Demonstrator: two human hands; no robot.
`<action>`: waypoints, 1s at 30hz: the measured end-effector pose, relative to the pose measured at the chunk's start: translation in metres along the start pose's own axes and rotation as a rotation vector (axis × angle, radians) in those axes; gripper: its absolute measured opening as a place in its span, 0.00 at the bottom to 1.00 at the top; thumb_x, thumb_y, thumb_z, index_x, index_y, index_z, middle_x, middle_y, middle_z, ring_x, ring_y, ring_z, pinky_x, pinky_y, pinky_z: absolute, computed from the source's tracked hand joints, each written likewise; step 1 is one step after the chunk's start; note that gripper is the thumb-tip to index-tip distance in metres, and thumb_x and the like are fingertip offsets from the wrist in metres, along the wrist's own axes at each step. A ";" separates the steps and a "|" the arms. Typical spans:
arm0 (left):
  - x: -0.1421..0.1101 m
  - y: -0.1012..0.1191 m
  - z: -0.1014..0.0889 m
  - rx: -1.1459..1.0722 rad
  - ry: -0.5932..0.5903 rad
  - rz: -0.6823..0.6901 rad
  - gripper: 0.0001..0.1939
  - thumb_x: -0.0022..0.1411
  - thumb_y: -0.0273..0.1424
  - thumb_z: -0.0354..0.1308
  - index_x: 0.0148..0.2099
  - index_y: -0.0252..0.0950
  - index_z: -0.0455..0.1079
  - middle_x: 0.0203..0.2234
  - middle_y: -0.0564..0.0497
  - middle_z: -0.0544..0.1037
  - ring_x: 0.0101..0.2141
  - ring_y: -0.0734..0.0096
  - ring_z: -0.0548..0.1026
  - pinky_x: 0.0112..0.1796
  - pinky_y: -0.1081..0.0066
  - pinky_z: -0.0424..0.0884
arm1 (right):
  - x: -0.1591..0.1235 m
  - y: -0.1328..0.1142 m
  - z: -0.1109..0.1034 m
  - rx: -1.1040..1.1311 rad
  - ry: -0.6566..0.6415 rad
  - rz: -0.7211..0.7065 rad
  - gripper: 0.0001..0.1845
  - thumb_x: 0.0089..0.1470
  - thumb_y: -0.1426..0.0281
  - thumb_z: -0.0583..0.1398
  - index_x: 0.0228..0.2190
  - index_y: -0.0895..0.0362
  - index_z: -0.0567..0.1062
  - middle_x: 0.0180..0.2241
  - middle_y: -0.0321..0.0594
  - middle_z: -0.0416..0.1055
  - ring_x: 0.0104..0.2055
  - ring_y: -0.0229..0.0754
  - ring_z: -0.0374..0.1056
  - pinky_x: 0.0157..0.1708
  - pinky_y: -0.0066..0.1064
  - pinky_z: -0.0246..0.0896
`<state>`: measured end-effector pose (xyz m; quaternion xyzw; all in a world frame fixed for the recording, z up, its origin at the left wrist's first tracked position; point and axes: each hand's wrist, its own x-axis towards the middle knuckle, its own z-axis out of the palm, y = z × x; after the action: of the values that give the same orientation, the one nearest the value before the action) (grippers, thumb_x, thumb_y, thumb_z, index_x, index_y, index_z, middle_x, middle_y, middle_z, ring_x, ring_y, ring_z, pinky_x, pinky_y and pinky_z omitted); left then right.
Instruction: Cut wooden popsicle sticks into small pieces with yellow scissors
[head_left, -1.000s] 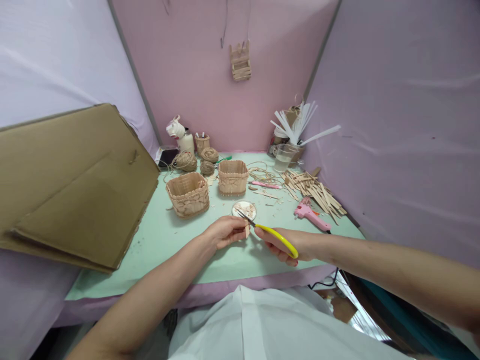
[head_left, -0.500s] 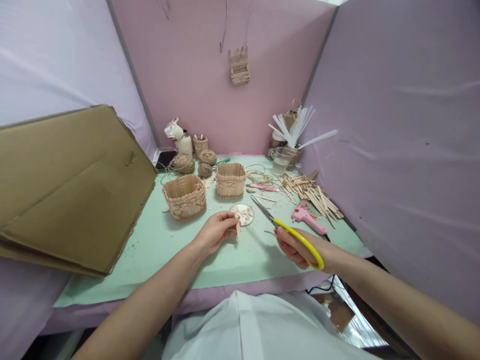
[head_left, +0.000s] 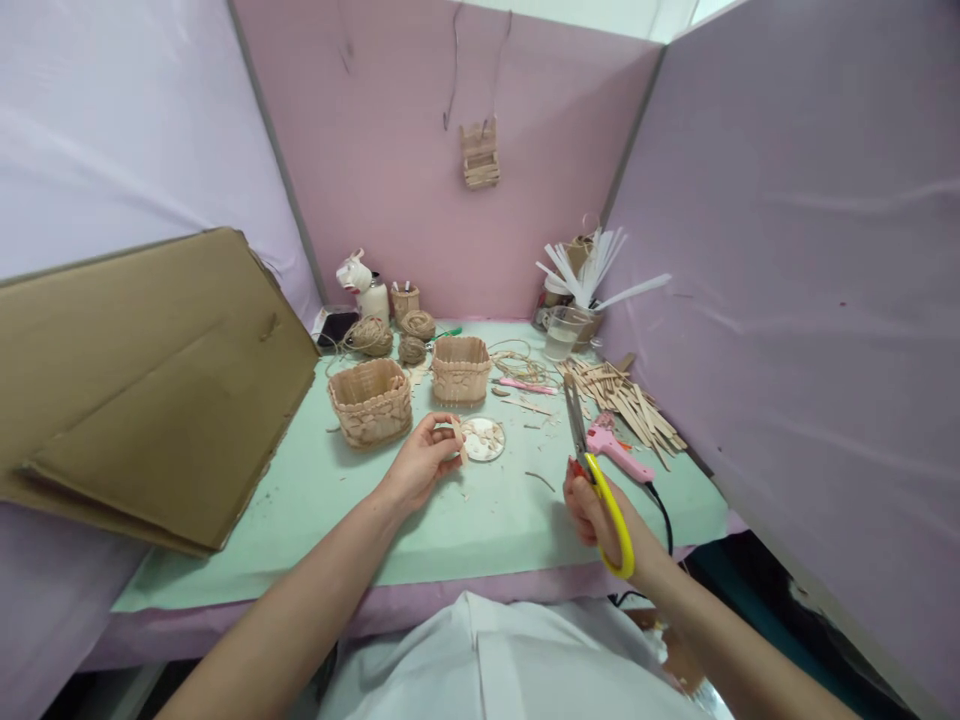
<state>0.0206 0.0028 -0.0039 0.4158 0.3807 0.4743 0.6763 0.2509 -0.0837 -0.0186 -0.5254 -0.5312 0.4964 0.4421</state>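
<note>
My left hand (head_left: 420,462) pinches a short piece of wooden craft stick (head_left: 458,440) just above the green table mat, beside a small round dish (head_left: 484,440) of wood chips. My right hand (head_left: 600,510) grips yellow-handled scissors (head_left: 592,470), blades pointing away from me and held off to the right, near the pink glue gun (head_left: 619,450). Two baskets made of craft sticks (head_left: 371,400) (head_left: 460,368) stand beyond my left hand.
A large folded cardboard sheet (head_left: 142,380) leans over the table's left side. Loose craft sticks (head_left: 630,395) lie at the right, twine balls (head_left: 371,335), a cup (head_left: 561,332) and white strips at the back. Pink partitions enclose the table.
My right hand has pulled the scissors away from the stick piece, rightward and toward me, turning the blades upright. My left hand keeps the stick piece and has shifted slightly left.
</note>
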 end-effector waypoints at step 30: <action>-0.002 0.006 -0.009 -0.058 -0.016 -0.037 0.11 0.43 0.28 0.65 0.32 0.33 0.70 0.25 0.54 0.70 0.24 0.82 0.68 0.28 0.78 0.67 | 0.034 -0.029 0.033 -0.457 -0.180 -0.078 0.17 0.49 0.54 0.54 0.26 0.55 0.60 0.22 0.29 0.56 0.24 0.34 0.51 0.23 0.25 0.47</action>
<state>0.0105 0.0040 -0.0014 0.3927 0.3690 0.4690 0.6997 0.2129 -0.0502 0.0043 -0.5444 -0.6866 0.3910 0.2815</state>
